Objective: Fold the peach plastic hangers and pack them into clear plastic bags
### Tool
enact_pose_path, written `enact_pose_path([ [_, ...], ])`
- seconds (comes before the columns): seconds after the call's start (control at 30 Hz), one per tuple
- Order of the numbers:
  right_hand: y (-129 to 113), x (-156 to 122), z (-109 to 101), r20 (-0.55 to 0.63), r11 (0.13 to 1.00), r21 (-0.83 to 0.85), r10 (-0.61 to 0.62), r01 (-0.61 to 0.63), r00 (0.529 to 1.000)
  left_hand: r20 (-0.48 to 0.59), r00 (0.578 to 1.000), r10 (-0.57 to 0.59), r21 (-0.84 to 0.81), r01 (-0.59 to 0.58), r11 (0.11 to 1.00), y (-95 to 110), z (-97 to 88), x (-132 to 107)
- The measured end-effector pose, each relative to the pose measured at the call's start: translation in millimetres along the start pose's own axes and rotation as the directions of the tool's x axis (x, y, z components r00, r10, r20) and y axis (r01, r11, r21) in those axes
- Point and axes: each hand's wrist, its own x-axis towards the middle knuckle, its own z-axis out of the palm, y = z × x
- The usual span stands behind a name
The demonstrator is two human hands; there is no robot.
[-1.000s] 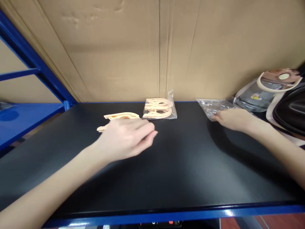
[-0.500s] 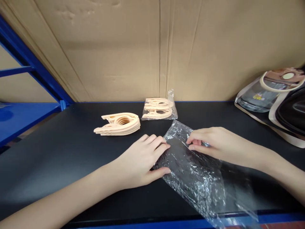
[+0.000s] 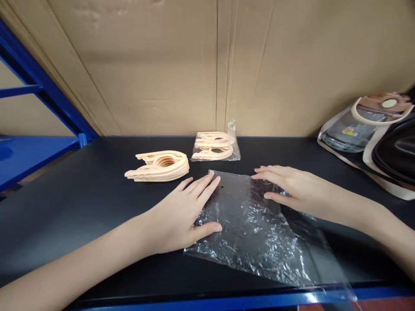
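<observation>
A clear plastic bag [image 3: 256,233] lies flat and crinkled on the black tabletop [image 3: 97,207]. My left hand [image 3: 184,211] rests open on the bag's left edge, fingers stretched out and thumb pressing the film. My right hand [image 3: 285,188] lies open and flat on the bag's upper right part. A loose stack of peach plastic hanger pieces [image 3: 160,166] sits just beyond my left hand. Behind it, a small sealed bag of the same peach pieces [image 3: 214,147] lies near the cardboard wall.
Cardboard sheets [image 3: 207,65] stand as a wall behind the table. A blue metal rack [image 3: 39,99] runs along the left. Packaged goods in clear and dark wrapping [image 3: 376,125] lie at the far right. The table's blue front edge [image 3: 194,300] runs across the bottom.
My right hand pulled the clear bag from the far right to the table's middle. My left hand left the hanger stack and came onto the bag. Both hands now spread it flat.
</observation>
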Motion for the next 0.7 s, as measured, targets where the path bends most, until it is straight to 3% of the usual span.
enact_pose_path([
  [0.1, 2, 0, 1, 0.028, 0.999, -0.002, -0.037, 0.037, 0.999, -0.025, 0.999, -0.035, 0.081, 0.037, 0.996, 2, 0.9, -4],
  [0.23, 4, -4, -4, 0.152, 0.996, 0.082, 0.029, -0.042, 0.988, -0.028, 0.997, -0.070, 0.178, 0.074, 0.981, 4, 2.7, -10],
  [0.47, 8, -9, -12, 0.199, 0.985, 0.121, 0.101, -0.126, 0.975, -0.035, 0.998, -0.051, 0.223, 0.058, 0.973, 5, 4.2, -15],
  [0.6, 5, -7, -5, 0.154, 0.989, 0.078, 0.110, -0.123, 0.982, -0.054, 0.997, -0.048, 0.253, 0.060, 0.966, 18, 3.7, -11],
  [0.7, 3, -6, 1, 0.066, 0.996, 0.066, 0.060, -0.064, 0.996, -0.128, 0.990, 0.061, 0.256, -0.026, 0.966, 26, -14.1, -19],
])
